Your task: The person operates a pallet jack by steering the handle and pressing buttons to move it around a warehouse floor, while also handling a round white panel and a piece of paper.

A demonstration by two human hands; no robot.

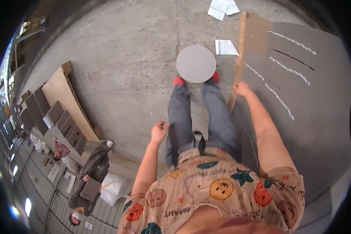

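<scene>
My left hand (159,132) hangs in the air beside my left thigh with its fingers curled together. Anything between them is hidden or too small to name. At the near edge of a large grey-topped table (323,78), my right hand (242,89) is closed, its knuckles over the wooden rim. What it holds, if anything, does not show. Several rows of small white pieces (281,96) lie on the grey surface, beside thin dark slits or strips (292,59). A round grey disc, perhaps a stool top (196,63), is just ahead of my feet.
Printed sheets (226,47) and more papers (218,8) are near the table's far-left end. On the left stands a wooden-edged table (72,101) with grey panels (64,124). A person (91,175) carrying a grey panel is at lower left; another person (60,150) is behind.
</scene>
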